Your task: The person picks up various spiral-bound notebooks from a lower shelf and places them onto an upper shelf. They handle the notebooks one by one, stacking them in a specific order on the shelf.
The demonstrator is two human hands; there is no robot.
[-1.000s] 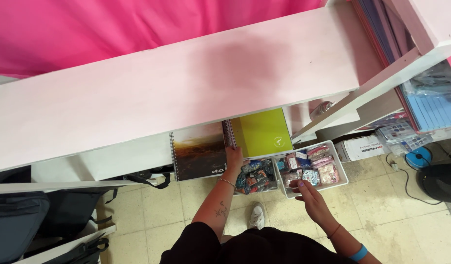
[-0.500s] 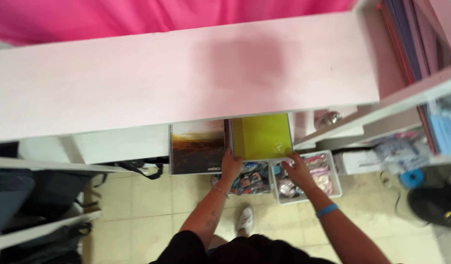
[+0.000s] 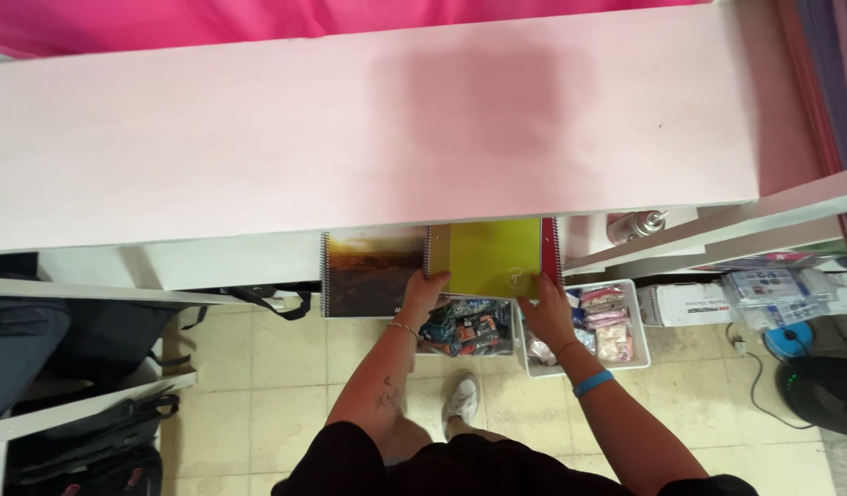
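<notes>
My left hand (image 3: 424, 292) grips the lower left corner of a yellow-green spiral notebook (image 3: 493, 257) that lies on a low shelf under the wide white top shelf (image 3: 368, 129). At the notebook's lower right corner my right hand (image 3: 544, 309) grips it too; that wrist wears a blue band. A pink-edged notebook (image 3: 555, 248) shows just behind the yellow one on its right side. To the left lies another spiral notebook (image 3: 368, 274) with a sunset picture on its cover.
On the tiled floor stand two white bins (image 3: 639, 321) with small packaged items (image 3: 469, 327). A metal can (image 3: 636, 223) stands on the shelf at right. Dark bags (image 3: 84, 432) sit at left, a black round device (image 3: 827, 390) at right. My white shoe (image 3: 460, 400) is below.
My right hand has risen from the bin of small packets to the yellow notebook's right corner. My left hand stays at its left corner.
</notes>
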